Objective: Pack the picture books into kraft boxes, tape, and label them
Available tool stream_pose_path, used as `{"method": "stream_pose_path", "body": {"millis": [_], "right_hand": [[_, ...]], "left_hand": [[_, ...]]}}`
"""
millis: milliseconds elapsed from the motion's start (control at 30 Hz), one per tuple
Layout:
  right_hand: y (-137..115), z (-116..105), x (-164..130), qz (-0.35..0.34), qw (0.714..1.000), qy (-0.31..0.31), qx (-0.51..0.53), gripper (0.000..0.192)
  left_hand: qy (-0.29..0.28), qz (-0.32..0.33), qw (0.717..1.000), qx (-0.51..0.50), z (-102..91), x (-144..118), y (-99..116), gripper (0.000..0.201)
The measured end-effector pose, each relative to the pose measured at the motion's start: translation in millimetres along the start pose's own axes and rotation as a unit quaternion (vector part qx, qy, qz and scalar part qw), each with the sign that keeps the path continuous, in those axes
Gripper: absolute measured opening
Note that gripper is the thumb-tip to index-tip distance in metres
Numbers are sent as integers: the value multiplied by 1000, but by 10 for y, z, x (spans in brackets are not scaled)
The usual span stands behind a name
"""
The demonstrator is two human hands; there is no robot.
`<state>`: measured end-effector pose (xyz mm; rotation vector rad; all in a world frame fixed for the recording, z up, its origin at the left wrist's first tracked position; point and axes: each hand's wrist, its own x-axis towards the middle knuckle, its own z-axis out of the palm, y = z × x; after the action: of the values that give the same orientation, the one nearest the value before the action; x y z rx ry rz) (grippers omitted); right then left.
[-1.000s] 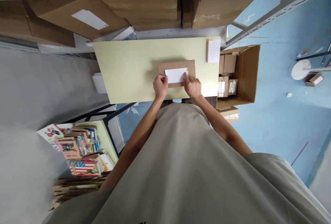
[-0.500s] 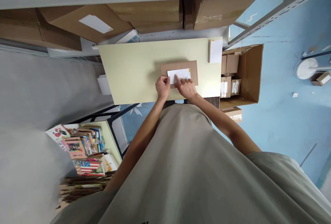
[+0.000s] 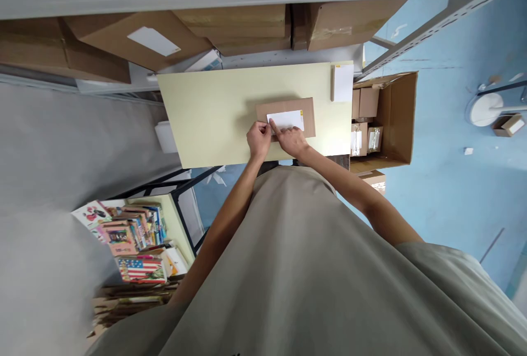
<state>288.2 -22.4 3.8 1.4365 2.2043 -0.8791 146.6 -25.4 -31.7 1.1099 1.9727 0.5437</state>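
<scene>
On the pale yellow rectangular tabletop (image 3: 206, 120), near its middle, lies a flat, brown, rectangular cardboard box (image 3: 308, 123) with a white rectangular paper label (image 3: 290, 119) on its upper face. At the box's eight o'clock, the person's left hand (image 3: 258, 140) has thumb and fingers drawn together by the label's corner; whether paper is pinched between them cannot be told. At five o'clock, the right hand (image 3: 293, 141) lays an extended index finger on the label's left end, its other fingers bent and gripping nothing that shows.

The box looks light and fairly stiff, its corners likely to dent under a hard squeeze; its short sides at three and nine o'clock seem the surest hold. The label should be thin, limp and easily creased, best handled by its edges.

Off the tabletop at three o'clock, an open brown cardboard carton (image 3: 398, 120) holds several small brown cardboard boxes (image 3: 368, 102), at least two of them bearing white labels under shiny tape. At twelve o'clock, large brown cardboard cartons (image 3: 247, 27) hide their contents.
</scene>
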Motion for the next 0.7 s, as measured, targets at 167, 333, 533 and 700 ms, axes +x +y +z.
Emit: {"method": "stream_pose_path", "body": {"millis": [167, 333, 533, 700], "right_hand": [[-83, -73, 100, 45, 999, 12, 17, 76], [-133, -16, 127, 44, 998, 26, 37, 77], [44, 155, -185, 33, 999, -3, 17, 82], [384, 279, -581, 131, 990, 38, 34, 79]], "left_hand": [[-20, 4, 1000, 1, -27, 25, -26, 13], [-31, -5, 999, 6, -92, 78, -36, 14], [-88, -8, 995, 35, -213, 200, -90, 33], [-109, -16, 991, 72, -256, 272, -169, 53]]}}
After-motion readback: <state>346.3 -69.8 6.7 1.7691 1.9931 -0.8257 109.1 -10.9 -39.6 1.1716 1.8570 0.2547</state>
